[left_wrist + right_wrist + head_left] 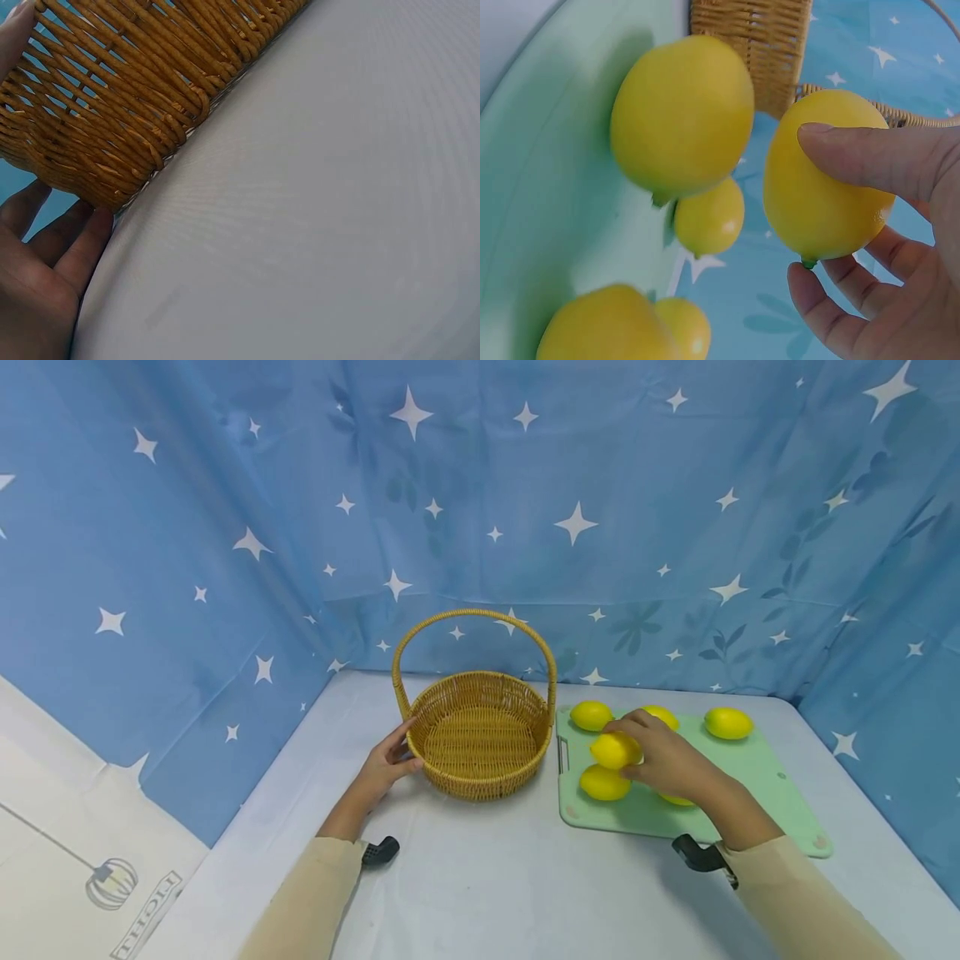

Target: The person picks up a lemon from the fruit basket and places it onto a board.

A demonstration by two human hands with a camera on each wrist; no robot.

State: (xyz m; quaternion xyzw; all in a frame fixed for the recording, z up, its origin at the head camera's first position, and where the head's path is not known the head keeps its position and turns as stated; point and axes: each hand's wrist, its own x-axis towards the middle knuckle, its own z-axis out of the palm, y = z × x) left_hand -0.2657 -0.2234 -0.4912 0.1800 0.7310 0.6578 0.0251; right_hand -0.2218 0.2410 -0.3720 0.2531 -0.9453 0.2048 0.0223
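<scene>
I see my right hand point(663, 760) grasping 1 lemon point(615, 749) between thumb and fingers, while my relaxed left hand point(386, 766) touches the basket point(480, 735).

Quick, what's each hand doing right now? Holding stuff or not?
Left hand: open, fingers straight, resting against the side of the basket.
Right hand: closed round a lemon, thumb and fingers gripping it.

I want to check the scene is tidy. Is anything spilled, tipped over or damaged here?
Nothing stands out. The basket stands upright and the loose lemons lie on the green board. The right hand holds one lemon.
</scene>
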